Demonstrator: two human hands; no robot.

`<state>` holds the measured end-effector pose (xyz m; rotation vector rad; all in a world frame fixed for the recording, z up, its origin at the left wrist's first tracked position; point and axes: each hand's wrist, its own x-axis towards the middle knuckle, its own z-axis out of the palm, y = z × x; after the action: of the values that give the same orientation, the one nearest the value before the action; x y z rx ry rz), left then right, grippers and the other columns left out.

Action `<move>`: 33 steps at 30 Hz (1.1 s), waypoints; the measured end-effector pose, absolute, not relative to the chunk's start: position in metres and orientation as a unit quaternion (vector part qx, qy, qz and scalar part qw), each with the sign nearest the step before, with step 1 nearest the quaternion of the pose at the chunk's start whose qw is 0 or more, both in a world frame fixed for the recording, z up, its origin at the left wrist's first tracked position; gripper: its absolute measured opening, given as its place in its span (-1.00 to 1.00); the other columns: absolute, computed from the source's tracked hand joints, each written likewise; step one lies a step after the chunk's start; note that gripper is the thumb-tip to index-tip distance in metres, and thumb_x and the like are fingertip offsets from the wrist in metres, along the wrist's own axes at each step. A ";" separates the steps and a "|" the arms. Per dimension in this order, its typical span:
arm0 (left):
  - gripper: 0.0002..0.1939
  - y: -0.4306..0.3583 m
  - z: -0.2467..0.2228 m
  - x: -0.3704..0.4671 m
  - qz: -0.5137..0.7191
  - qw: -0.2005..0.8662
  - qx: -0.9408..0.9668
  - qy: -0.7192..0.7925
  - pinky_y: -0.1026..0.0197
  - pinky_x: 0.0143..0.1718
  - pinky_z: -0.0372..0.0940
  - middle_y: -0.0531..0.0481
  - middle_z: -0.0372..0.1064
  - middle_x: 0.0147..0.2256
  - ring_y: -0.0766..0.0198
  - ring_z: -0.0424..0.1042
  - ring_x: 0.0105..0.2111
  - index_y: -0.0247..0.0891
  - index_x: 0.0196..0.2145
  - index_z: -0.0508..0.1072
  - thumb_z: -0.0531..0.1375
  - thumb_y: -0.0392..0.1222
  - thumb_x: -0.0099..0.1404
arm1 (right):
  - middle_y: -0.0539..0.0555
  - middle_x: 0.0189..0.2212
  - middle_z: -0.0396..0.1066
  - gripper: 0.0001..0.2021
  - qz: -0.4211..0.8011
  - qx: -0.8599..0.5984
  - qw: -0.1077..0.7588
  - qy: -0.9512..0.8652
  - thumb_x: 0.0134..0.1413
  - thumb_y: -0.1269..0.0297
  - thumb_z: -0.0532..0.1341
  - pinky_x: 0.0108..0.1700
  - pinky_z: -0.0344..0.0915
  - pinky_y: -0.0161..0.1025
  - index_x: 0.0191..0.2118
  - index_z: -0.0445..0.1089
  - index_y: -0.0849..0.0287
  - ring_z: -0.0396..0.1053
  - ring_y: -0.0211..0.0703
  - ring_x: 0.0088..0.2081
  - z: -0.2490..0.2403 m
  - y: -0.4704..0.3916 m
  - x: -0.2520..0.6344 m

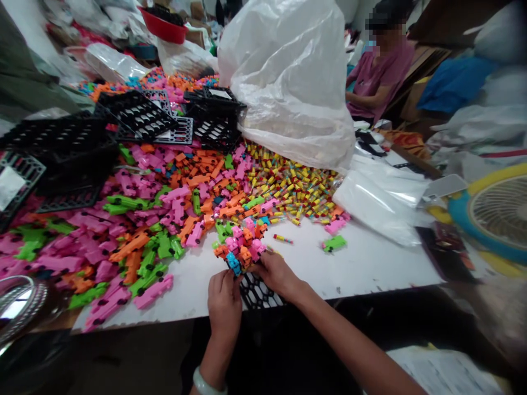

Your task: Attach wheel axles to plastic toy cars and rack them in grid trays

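Note:
At the table's near edge a black honeycomb tray (257,293) is tilted up, and small pink, orange and blue toy pieces (242,247) stand in its cells. My left hand (224,304) grips the tray's lower left side by a blue piece. Fingers of my right hand (278,273) rest on the tray's right side, touching the loaded pieces. Whether that hand pinches a piece is hidden. Just left of the tray lies a big heap of pink, green and orange toy pieces (135,230) on the white table (362,263).
Small yellow-and-red tubes (296,189) are piled behind the tray under a large clear plastic bag (292,77). Stacked black trays (135,118) stand at the back left. A seated person (379,71) works at the far right. A fan (498,211) lies on the right.

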<state>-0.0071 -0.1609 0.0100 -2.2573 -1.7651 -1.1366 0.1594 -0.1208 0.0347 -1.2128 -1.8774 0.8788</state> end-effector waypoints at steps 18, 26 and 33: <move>-0.84 -0.156 0.007 -0.009 -0.393 0.023 -0.735 -0.553 0.13 -0.31 0.35 -0.12 0.40 -0.30 0.16 0.37 -0.28 -0.30 -0.21 0.44 0.09 -0.26 0.30 | 0.14 -0.21 0.46 -0.75 0.279 -0.472 0.303 -0.779 0.09 0.50 0.13 -0.21 0.28 -0.26 -0.09 0.28 0.17 0.41 -0.08 -0.19 0.031 -0.121 0.152; -0.80 -0.153 0.008 -0.010 -0.376 -0.029 -0.728 -0.572 0.06 -0.28 0.38 -0.13 0.40 -0.33 0.10 0.40 -0.26 -0.30 -0.22 0.45 0.09 -0.16 0.31 | 0.06 -0.31 0.46 -0.95 0.286 -0.472 0.343 -0.760 0.16 0.33 0.19 -0.27 0.26 -0.30 -0.25 0.32 0.15 0.39 -0.17 -0.29 0.027 -0.120 0.154; -0.55 -0.176 0.057 -0.006 -0.447 -0.022 -0.653 -0.611 0.07 -0.18 0.39 -0.16 0.36 -0.19 0.16 0.41 -0.21 -0.33 0.05 0.28 0.16 -0.06 0.27 | 0.11 -0.17 0.42 -0.69 0.323 -0.462 0.360 -0.744 0.16 0.30 0.20 -0.17 0.30 -0.23 0.02 0.25 0.14 0.40 -0.13 -0.20 0.026 -0.127 0.156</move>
<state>-0.0065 -0.1758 0.0573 -2.0816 -1.9468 -1.4243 0.1556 -0.1273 0.0262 -1.1908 -1.9166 0.8316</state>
